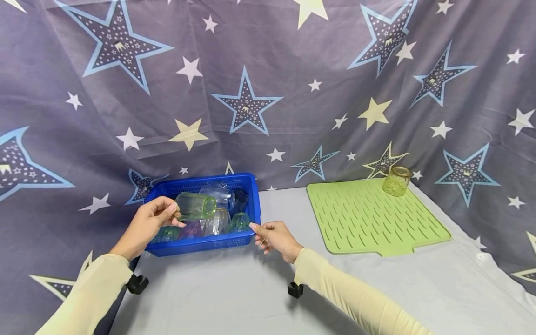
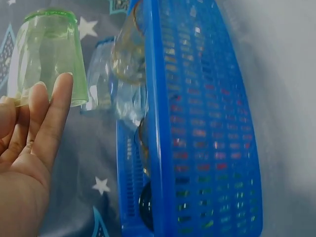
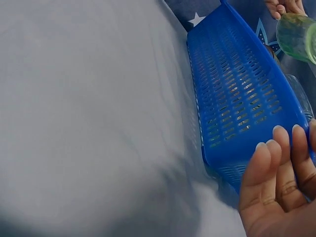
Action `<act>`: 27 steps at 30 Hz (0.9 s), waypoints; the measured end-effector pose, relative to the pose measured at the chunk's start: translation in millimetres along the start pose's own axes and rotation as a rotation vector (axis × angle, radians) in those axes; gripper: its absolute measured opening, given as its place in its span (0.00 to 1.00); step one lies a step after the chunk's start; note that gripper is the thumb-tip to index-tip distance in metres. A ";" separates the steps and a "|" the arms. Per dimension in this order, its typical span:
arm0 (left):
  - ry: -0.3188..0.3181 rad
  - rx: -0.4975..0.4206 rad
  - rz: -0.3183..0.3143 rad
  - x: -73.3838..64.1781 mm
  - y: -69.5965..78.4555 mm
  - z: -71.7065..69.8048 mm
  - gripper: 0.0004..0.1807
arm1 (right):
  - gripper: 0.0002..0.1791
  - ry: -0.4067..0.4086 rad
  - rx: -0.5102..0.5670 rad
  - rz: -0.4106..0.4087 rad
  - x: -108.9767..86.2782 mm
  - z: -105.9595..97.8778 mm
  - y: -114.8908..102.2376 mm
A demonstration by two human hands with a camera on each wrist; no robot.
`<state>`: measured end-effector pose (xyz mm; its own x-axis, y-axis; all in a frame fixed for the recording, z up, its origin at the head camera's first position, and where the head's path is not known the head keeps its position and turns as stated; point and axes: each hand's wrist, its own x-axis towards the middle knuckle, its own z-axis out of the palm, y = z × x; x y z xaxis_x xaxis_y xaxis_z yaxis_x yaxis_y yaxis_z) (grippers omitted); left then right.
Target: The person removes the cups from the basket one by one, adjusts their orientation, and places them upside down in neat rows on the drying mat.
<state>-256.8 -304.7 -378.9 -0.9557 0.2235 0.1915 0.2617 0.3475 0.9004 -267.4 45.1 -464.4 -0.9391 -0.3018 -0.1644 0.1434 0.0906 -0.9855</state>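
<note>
A pale green glass tumbler (image 1: 193,205) lies tilted sideways in my left hand (image 1: 156,221), above the blue plastic basket (image 1: 201,243). Thumb and fingers pinch it at its left end in the head view. The left wrist view shows the green tumbler (image 2: 49,54) beside the basket's perforated wall (image 2: 207,118). My right hand (image 1: 276,239) pinches the basket's front right corner at the rim, its other fingers loosely bent outside the wall. Inside the basket sit several glasses, among them a clear glass (image 1: 217,221) and a small green glass (image 1: 240,222).
A light green drying mat (image 1: 360,218) lies to the right on the white-covered table (image 1: 201,293). One yellowish glass (image 1: 396,181) stands at the mat's far right corner. Behind the table hangs a grey cloth (image 1: 259,42) with stars, close to the basket's back.
</note>
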 end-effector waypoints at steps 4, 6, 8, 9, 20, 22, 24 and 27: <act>-0.001 -0.035 -0.002 0.7 -0.1 9.6 0.19 | 0.33 0.013 -0.015 -0.004 0.1 0.6 -0.1; -0.007 -0.047 -0.003 0.6 -0.5 13.5 0.18 | 0.32 0.016 -0.020 -0.002 0.3 0.7 -0.1; -0.017 -0.061 -0.001 1.1 -0.9 17.8 0.18 | 0.31 0.022 -0.026 0.004 0.6 0.8 -0.2; -0.022 -0.069 -0.001 1.6 -0.9 20.3 0.18 | 0.30 0.026 -0.028 0.006 0.8 0.8 -0.2; -0.083 -0.178 -0.035 12.8 3.8 56.1 0.17 | 0.28 0.045 -0.060 0.006 1.1 0.1 -2.9; -0.095 -0.183 -0.044 13.6 5.4 61.9 0.17 | 0.28 0.035 -0.058 0.001 1.4 -0.7 -4.1; -0.109 -0.195 -0.044 14.5 6.6 67.7 0.16 | 0.28 0.027 -0.059 -0.004 1.1 -1.7 -5.9; -0.125 -0.226 -0.037 16.0 6.6 75.9 0.16 | 0.28 0.043 -0.064 -0.009 0.2 -3.2 -7.3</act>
<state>-260.1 -229.7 -399.4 -0.9362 0.3305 0.1199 0.1768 0.1478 0.9731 -269.7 47.4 -457.1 -0.9531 -0.2617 -0.1521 0.1158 0.1492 -0.9820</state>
